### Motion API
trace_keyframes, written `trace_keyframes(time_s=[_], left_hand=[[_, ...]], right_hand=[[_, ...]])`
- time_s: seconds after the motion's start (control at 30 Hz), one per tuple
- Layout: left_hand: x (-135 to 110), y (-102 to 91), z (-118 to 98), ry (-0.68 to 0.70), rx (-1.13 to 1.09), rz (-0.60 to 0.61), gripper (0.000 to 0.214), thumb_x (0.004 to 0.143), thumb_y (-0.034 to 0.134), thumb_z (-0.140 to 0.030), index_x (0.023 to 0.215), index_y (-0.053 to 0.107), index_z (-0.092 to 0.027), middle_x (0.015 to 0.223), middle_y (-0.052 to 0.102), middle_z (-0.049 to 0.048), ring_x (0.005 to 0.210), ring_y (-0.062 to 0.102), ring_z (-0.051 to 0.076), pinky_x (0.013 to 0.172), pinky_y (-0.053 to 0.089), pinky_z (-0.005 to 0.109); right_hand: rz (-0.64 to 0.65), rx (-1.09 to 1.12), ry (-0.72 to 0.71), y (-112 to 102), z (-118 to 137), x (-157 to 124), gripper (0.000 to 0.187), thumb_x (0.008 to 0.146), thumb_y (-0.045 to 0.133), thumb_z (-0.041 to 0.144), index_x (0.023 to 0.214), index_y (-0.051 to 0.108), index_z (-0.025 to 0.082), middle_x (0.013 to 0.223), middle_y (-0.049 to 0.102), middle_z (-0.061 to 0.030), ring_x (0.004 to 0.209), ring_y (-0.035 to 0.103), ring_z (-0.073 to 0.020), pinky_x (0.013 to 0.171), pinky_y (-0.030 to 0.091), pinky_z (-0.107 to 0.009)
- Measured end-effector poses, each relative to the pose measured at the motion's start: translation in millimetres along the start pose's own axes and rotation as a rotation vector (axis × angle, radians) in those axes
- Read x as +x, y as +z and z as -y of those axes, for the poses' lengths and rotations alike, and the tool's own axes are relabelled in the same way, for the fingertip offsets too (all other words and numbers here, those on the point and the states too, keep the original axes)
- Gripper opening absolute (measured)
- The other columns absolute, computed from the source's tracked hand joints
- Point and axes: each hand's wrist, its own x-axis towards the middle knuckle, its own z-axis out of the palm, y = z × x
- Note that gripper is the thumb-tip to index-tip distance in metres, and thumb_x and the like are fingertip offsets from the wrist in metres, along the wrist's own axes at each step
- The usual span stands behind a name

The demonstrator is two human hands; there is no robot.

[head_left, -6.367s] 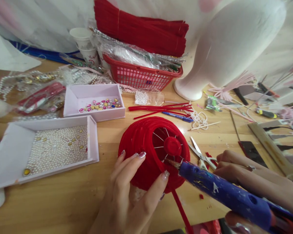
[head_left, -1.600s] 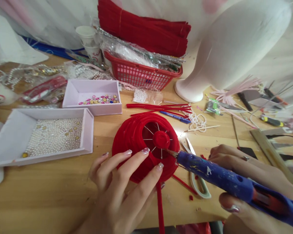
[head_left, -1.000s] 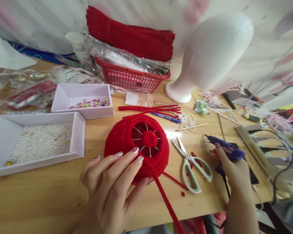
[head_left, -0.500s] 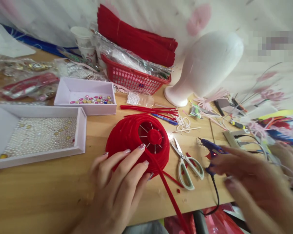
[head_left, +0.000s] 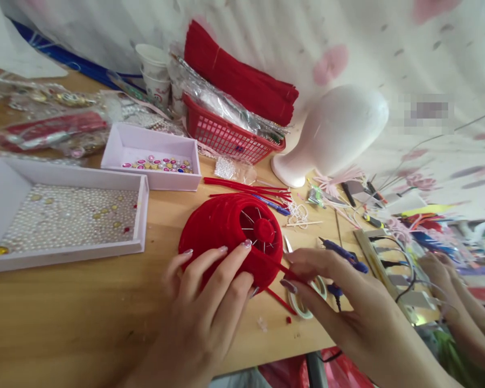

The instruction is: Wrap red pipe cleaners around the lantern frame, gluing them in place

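A red dome (head_left: 226,234) wound from pipe cleaners over wire spokes sits on the wooden table (head_left: 64,318), with a round red hub in its opening. My left hand (head_left: 210,302) rests on its near side, fingers spread and pressing on it. My right hand (head_left: 327,291) pinches the loose red pipe cleaner (head_left: 281,268) that runs off the dome's rim. The blue glue gun (head_left: 341,253) lies on the table just beyond my right hand. Scissors (head_left: 307,293) lie partly under that hand.
Two white trays stand left: a large tray (head_left: 143,215) of pearls and a smaller tray (head_left: 156,180) of coloured gems. A red basket (head_left: 230,140) with red pipe cleaners and a white foam head (head_left: 331,134) stand behind. Another person's hands (head_left: 448,280) work at right.
The glue gun left the dome and was laid on the table at right. My right hand then came back and pinched the loose pipe cleaner. My left hand stayed on the dome.
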Motion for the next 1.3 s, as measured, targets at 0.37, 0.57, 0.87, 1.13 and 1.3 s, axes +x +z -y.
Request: trace_keyframes(time_s=[0.37, 0.57, 0.87, 1.13, 1.3], left_hand=[[1.4, 2.0, -1.7, -0.012, 0.034, -0.031, 0.011, 0.095, 0.060, -0.014, 0.104, 0.065, -0.019, 0.132, 0.068, 0.0051, 0.112, 0.057, 0.027, 0.103, 0.035, 0.049], [3.1, 3.1, 2.9, 0.030, 0.066, -0.087, 0.031, 0.087, 0.069, -0.008, 0.117, 0.062, -0.013, 0.132, 0.060, 0.0172, 0.114, 0.058, 0.029, 0.100, 0.042, 0.047], [14.6, -2.4, -3.6, -0.029, 0.189, 0.032, 0.043, 0.090, 0.066, -0.015, 0.132, 0.058, -0.022, 0.148, 0.038, 0.0182, 0.133, 0.044, 0.033, 0.108, 0.036, 0.044], [16.4, -0.2, -2.7, 0.005, 0.217, 0.024, 0.035, 0.089, 0.067, -0.011, 0.122, 0.063, -0.021, 0.143, 0.043, 0.0163, 0.128, 0.047, 0.032, 0.105, 0.037, 0.045], [14.4, -1.3, -0.2, 0.024, 0.189, 0.050, 0.036, 0.091, 0.062, -0.008, 0.124, 0.062, -0.020, 0.143, 0.044, 0.0156, 0.128, 0.048, 0.028, 0.105, 0.039, 0.041]], right_hand=[[-0.013, -0.165, -0.364, -10.2, -29.5, 22.0, 0.041, 0.091, 0.047, -0.003, 0.119, 0.063, 0.023, 0.096, 0.072, -0.0032, 0.089, 0.065, -0.0175, 0.078, 0.051, -0.032], [-0.100, -0.150, -0.425, 0.3, -43.0, 27.1, 0.039, 0.090, 0.043, -0.003, 0.112, 0.066, 0.021, 0.108, 0.067, -0.0081, 0.098, 0.066, -0.0180, 0.078, 0.056, -0.031], [-0.165, -0.134, -0.506, 8.8, -54.1, 35.7, 0.035, 0.093, 0.042, -0.003, 0.108, 0.065, 0.020, 0.107, 0.065, -0.0063, 0.095, 0.060, -0.0177, 0.089, 0.045, -0.041], [-0.349, -0.121, -0.448, 27.2, -58.6, 31.4, 0.034, 0.093, 0.048, -0.002, 0.104, 0.065, 0.026, 0.124, 0.058, -0.0069, 0.117, 0.045, -0.0264, 0.096, 0.038, -0.049], [-0.422, -0.048, -0.470, 36.9, -65.6, 33.6, 0.037, 0.091, 0.047, -0.004, 0.106, 0.064, 0.024, 0.126, 0.055, -0.0083, 0.116, 0.048, -0.0239, 0.096, 0.043, -0.045]])
